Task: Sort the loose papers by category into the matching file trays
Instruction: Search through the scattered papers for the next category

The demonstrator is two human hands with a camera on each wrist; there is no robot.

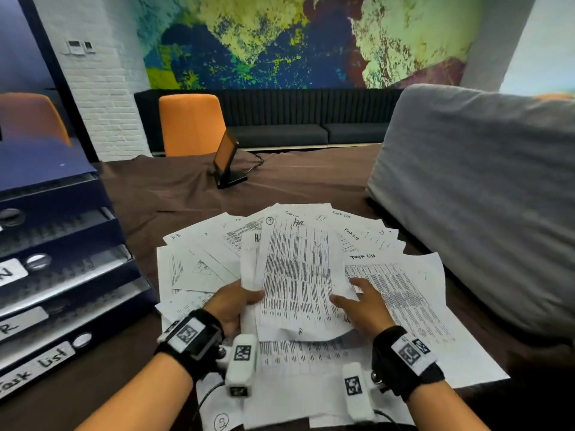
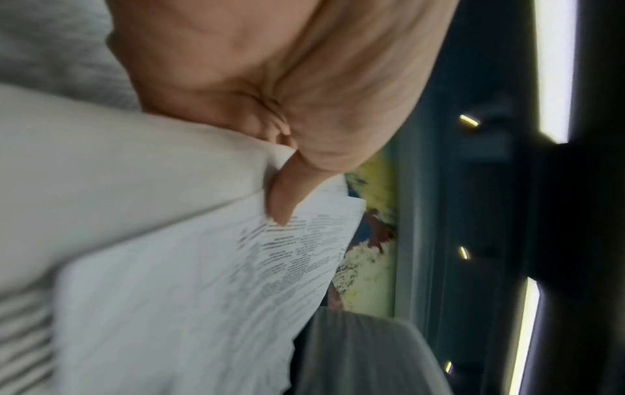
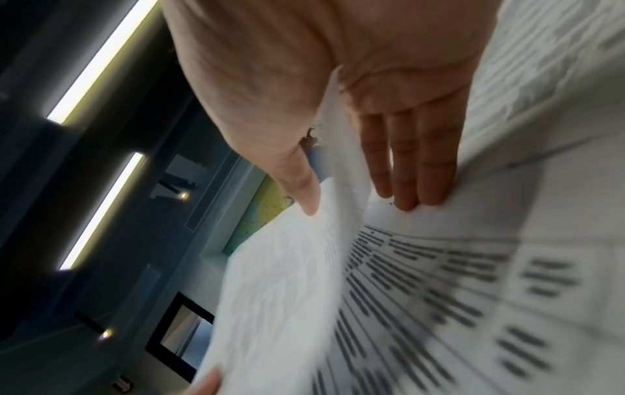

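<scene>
White paper sheets printed with dense black rows of text (image 1: 298,275) are being shown between the thumbs of the left hand (image 1: 230,303) and the right hand (image 1: 364,306); a black handwritten mark is being carried near the top of the sheet. More white sheets with black tables and handwritten headings (image 1: 401,293) are being displayed under the right fingers (image 3: 405,171). Dark navy stacked file trays with white handwritten labels (image 1: 56,275) are being seen left of the left fingers. A dark brown cloth-covered table (image 1: 186,194) is being shown beyond the fingertips, along with an orange chair (image 1: 191,122), a grey cushion (image 1: 476,194) and a mottled green, yellow and blue wall mural (image 1: 295,38). Black wrist straps with black-and-white square-patterned tags (image 1: 189,334) are being worn.
</scene>
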